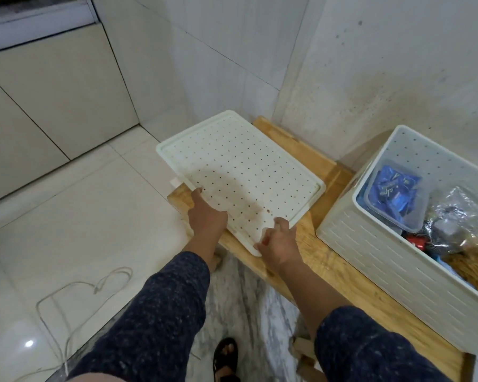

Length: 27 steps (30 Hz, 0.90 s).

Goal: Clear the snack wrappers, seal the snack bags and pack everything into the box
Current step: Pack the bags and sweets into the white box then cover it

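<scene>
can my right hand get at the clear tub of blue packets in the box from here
Probably yes. The box stands open, its lid off, and the clear tub lies on top. But the right hand grips the lid and must let go first.

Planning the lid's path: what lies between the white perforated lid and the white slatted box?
Only bare wooden bench top lies between lid and box, per the head view.

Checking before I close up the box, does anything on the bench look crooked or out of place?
The perforated white lid lies skewed on the wooden bench, a corner overhanging the front edge, both hands on its near edge. The box is open, snacks inside.
</scene>
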### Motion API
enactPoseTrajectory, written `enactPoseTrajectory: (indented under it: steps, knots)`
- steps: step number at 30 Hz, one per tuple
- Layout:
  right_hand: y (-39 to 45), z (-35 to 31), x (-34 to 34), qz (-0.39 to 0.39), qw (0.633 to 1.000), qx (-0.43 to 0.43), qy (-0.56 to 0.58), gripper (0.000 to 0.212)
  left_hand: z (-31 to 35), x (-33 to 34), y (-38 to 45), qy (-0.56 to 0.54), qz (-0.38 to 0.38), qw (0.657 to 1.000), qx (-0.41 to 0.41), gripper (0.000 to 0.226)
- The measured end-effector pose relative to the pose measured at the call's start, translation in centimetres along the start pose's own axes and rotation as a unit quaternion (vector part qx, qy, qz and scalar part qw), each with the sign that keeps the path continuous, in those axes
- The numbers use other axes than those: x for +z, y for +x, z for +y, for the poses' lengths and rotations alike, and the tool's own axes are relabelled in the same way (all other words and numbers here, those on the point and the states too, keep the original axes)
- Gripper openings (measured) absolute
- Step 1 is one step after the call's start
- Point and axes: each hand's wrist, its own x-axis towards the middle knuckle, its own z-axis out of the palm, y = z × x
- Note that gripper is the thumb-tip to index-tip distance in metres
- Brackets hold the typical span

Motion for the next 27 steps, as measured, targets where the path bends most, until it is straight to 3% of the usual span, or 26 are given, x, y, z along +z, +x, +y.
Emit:
enactPoseTrajectory:
  steps: [15, 19, 27]
  knots:
    - [-1.8, 2.2, 0.6, -0.028, 0.999, -0.025, 0.021, 0.018, -2.6, -1.4, -1.8, -0.012, -0.034, 0.997, 0.067, 0.092]
    - [-2.4, 2.5, 0.3, -0.027, 0.999, -0.031, 0.026, 0.028, -3.1, -1.9, -2.6, -0.026, -0.026, 0.997, 0.072, 0.089]
    - [-5.7, 1.1, -3.2, 0.014, 0.993, -0.11, 0.036, 0.025, -0.9, -5.0, -6.4, -0.069, 0.027, 0.991, 0.109, 0.084]
